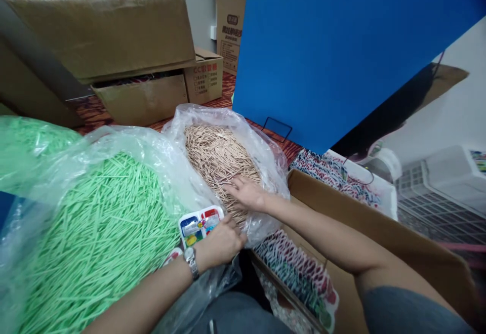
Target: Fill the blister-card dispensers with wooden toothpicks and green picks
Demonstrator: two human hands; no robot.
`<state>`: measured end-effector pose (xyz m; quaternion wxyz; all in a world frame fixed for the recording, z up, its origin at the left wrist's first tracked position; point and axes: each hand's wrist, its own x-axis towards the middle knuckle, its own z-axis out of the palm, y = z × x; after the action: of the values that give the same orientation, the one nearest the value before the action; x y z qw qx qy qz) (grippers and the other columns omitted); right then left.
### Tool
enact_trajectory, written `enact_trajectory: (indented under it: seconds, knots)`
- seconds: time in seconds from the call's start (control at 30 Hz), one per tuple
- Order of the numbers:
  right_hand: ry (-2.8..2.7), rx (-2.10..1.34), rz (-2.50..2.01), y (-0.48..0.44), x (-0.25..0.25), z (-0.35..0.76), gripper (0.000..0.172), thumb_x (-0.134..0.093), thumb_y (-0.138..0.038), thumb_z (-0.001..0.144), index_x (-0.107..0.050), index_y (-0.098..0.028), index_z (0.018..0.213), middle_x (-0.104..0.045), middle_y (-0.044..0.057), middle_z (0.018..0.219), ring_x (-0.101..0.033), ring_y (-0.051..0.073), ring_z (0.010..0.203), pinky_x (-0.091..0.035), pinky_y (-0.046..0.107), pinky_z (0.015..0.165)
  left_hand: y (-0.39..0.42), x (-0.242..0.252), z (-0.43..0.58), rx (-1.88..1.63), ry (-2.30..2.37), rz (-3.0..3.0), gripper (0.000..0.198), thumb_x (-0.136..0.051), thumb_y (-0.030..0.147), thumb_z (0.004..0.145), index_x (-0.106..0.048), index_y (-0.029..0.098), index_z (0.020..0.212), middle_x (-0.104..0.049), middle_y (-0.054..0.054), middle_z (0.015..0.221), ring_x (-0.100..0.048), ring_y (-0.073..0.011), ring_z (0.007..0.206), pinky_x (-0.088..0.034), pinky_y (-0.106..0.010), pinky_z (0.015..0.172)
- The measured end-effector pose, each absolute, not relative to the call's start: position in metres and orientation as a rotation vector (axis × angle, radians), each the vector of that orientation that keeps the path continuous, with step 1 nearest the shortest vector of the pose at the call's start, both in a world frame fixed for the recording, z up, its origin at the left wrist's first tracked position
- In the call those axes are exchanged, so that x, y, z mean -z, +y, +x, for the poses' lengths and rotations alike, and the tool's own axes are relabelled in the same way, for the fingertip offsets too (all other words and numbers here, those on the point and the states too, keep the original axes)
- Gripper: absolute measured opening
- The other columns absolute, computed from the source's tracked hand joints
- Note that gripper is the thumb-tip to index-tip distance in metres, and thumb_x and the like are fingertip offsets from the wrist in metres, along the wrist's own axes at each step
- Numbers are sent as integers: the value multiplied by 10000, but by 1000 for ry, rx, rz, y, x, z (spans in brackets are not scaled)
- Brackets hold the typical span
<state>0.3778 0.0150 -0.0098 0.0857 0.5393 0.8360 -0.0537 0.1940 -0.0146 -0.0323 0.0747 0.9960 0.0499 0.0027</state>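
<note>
My right hand (247,194) reaches into a plastic bag of thin brown sticks (218,152), its fingers stretched out over the sticks. My left hand (223,243), with a metal watch (191,263) on the wrist, is closed at the right edge of a small printed compartment tray (200,225) and appears to grip it. Blue, red and yellow parts show on the tray; the fingers partly cover it. Left of my hands lies a bag of thin light-green sticks (110,238). Below the tray, part of another printed piece (173,255) shows.
On the right, an open carton (341,212) holds a row of printed packs (296,268). Behind it stands a white bin (387,197) of similar packs. A large blue panel (322,45) rises ahead. Cartons (144,98) sit at the back left, beyond another green bag (38,141).
</note>
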Motion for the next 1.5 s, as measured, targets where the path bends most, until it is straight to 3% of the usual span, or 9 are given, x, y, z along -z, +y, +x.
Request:
enact_trajectory:
  seconds: [0.1, 0.2, 0.27, 0.4, 0.63, 0.83, 1.03, 1.2, 1.5]
  knots:
    - [2487, 186, 1499, 9, 32, 379, 1053, -775, -463, 631, -196, -224, 1477, -223, 253, 1495, -232, 436, 1357, -218, 609, 1037, -18, 32, 194, -5, 223, 2959, 69, -503, 114, 861, -565, 135, 881, -673, -104, 823, -610, -226, 798, -426, -390, 837]
    - [2478, 238, 1474, 1, 45, 389, 1110, -741, -514, 646, -83, -239, 1496, -137, 277, 1515, -142, 466, 1378, -170, 672, 1012, -22, 35, 198, 8, 356, 2923, 161, -481, 139, 881, -538, 105, 1029, -670, -121, 849, -617, -240, 830, -444, -393, 811]
    - [2491, 247, 1450, -2, 48, 393, 1096, -723, -523, 659, -73, -245, 1497, -145, 277, 1515, -133, 469, 1379, -156, 690, 1002, -24, 40, 201, 50, 435, 2912, 201, -458, 129, 888, -533, 80, 1067, -668, -128, 823, -625, -248, 797, -456, -405, 781]
    - [2535, 212, 1411, -1, 49, 394, 970, -646, -516, 730, -116, -242, 1494, -200, 261, 1507, -183, 451, 1371, -156, 689, 1002, -24, 47, 207, 109, 401, 2920, 167, -454, 47, 833, -605, 95, 887, -677, -129, 780, -634, -257, 761, -455, -447, 798]
    - [2555, 34, 1424, 19, 56, 394, 772, -565, -438, 834, -179, -271, 1481, -265, 214, 1498, -278, 392, 1344, -208, 662, 1003, -23, 41, 206, 100, 314, 2889, 82, -541, 104, 788, -621, 115, 777, -680, -126, 728, -631, -249, 700, -461, -428, 758]
    - [2614, 32, 1283, 29, 61, 399, 768, -525, -599, 828, -211, -309, 1467, -304, 205, 1478, -285, 389, 1341, -268, 602, 997, -23, 35, 205, 125, 308, 2882, 89, -530, 104, 798, -615, 115, 819, -675, -118, 738, -626, -256, 722, -461, -439, 767]
    - [2608, -99, 1262, 57, 60, 396, 703, -510, -529, 867, -212, -304, 1462, -446, 196, 1352, -451, 346, 1185, -397, 502, 883, -23, 33, 204, 129, 270, 2826, 42, -563, 142, 782, -605, 139, 781, -673, -95, 749, -613, -240, 718, -450, -412, 743]
    - [2604, -111, 1297, 93, 56, 392, 652, -451, -516, 897, -204, -304, 1461, -504, 160, 1289, -488, 305, 1111, -400, 457, 877, -28, 40, 203, 103, 255, 2836, 62, -545, 144, 803, -607, 139, 793, -668, -95, 747, -609, -232, 718, -440, -391, 731]
    - [2548, -108, 1486, 101, 57, 386, 731, -433, -593, 876, -149, -288, 1477, -444, 168, 1353, -464, 313, 1145, -400, 464, 904, -21, 29, 207, 113, 254, 2963, 158, -539, 130, 788, -624, 109, 920, -671, -152, 879, -608, -287, 824, -422, -468, 819]
